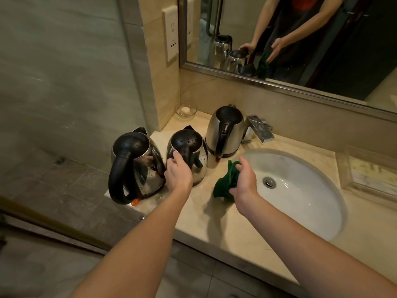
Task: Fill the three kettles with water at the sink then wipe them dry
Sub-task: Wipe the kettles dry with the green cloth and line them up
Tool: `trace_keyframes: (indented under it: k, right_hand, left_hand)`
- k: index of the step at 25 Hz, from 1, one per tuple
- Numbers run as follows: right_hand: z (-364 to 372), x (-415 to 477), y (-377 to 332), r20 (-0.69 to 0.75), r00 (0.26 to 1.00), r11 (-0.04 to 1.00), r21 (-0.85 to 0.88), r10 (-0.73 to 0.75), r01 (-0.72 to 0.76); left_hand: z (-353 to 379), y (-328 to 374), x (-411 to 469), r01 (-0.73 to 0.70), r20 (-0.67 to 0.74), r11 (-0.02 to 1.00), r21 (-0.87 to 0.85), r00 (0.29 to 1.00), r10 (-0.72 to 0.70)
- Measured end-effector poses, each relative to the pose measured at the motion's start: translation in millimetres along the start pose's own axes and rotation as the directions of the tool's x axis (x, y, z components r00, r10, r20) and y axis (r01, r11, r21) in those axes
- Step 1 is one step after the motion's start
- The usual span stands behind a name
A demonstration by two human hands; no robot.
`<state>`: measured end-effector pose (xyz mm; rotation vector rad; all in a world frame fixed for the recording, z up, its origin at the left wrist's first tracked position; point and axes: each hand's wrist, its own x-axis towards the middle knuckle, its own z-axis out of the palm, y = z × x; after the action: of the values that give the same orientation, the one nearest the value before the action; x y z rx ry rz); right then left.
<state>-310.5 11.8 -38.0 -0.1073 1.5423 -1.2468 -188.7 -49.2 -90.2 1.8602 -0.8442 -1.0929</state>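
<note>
Three steel kettles with black lids and handles stand on the beige counter (217, 220) left of the white sink (305, 190). The left kettle (137, 160) sits at the counter's left edge. The middle kettle (191, 147) has water drops on its lid, and my left hand (178, 173) grips its handle. The taller right kettle (225, 132) stands by the tap (260, 127). My right hand (245, 179) holds a crumpled green cloth (225, 181) just above the counter, between the middle kettle and the sink.
A small glass dish (185, 110) sits in the back corner. A framed mirror (300, 39) covers the wall behind the sink and reflects me and the kettles. A tray (371, 175) lies right of the sink. The tiled floor drops away to the left.
</note>
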Motion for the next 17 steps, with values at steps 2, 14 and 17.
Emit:
trace_keyframes:
  k: [2,14,17]
  right_hand:
    - [2.2,-4.3,0.5,0.003,1.0,0.999,0.041,0.002,-0.002]
    - [56.6,-35.0,17.9,0.027,1.0,0.992,0.126,-0.005,0.001]
    - [64.1,-18.4,31.9,0.061,0.998,0.997,0.067,-0.03,0.026]
  left_hand:
    - [-5.3,-3.6,-8.0,-0.02,0.02,1.0,0.012,1.0,0.02]
    - [-31.5,-27.4,-32.7,-0.112,0.157,0.994,0.018,0.982,0.108]
    - [-31.2,-17.3,-35.0,-0.086,0.075,0.996,-0.021,0.993,0.087]
